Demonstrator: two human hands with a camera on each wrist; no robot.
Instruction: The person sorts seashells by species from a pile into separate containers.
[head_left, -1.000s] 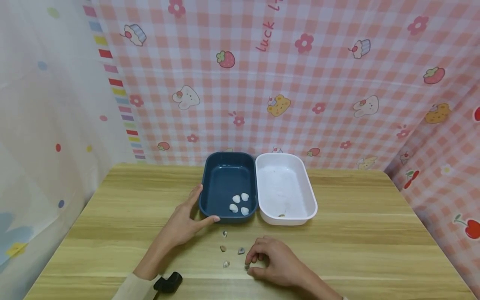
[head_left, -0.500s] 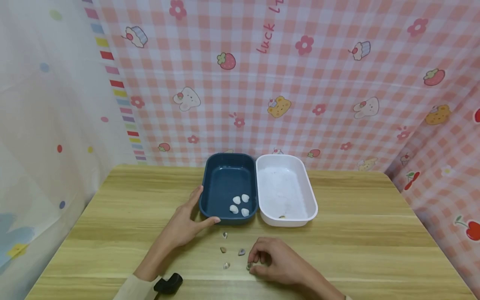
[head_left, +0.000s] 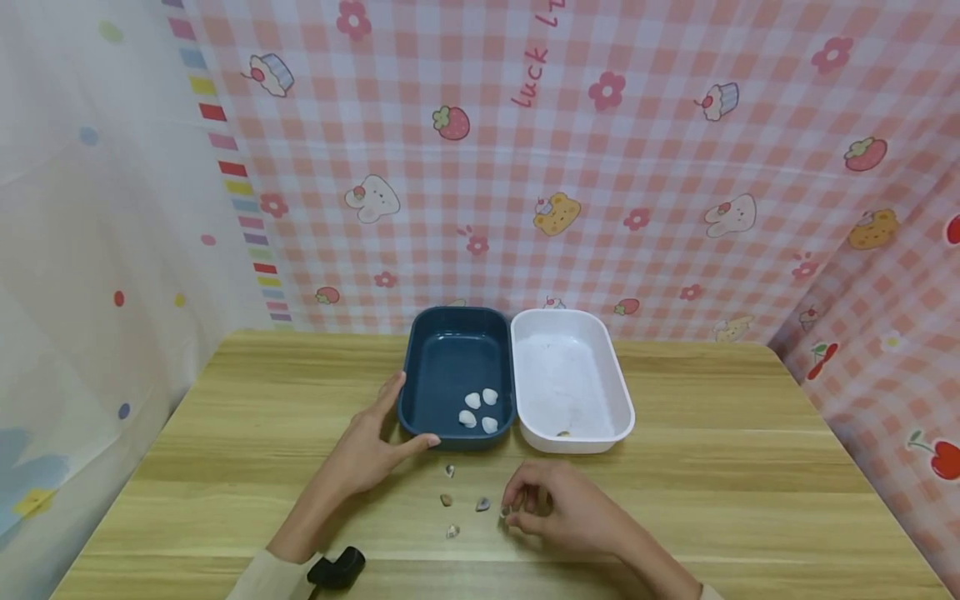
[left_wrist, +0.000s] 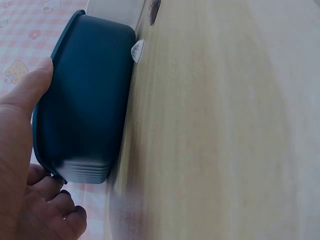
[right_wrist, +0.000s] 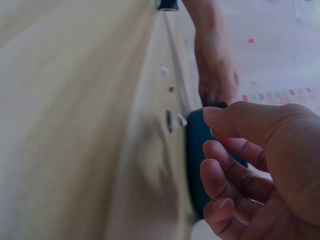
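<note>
One small shell point(head_left: 506, 512) is pinched between thumb and fingertip of the right hand point(head_left: 573, 508), just right of four loose shells point(head_left: 483, 504) scattered on the worktop point(head_left: 750, 483). The left hand point(head_left: 367, 446) grips the near left corner of the dark blue tray point(head_left: 453, 367) — thumb on the near rim, fingers at the left side. Four white shells point(head_left: 468, 418) lie grouped in that tray, toward its near right corner. Beside it on the right stands the white tray point(head_left: 566, 375), with a brownish piece point(head_left: 563, 433) at its near end — too small to make out. A black object point(head_left: 337, 568) sits by the left sleeve point(head_left: 268, 575). Behind the trays hangs a pink checked cloth point(head_left: 660, 158) printed with strawberries and cupcakes.
</note>
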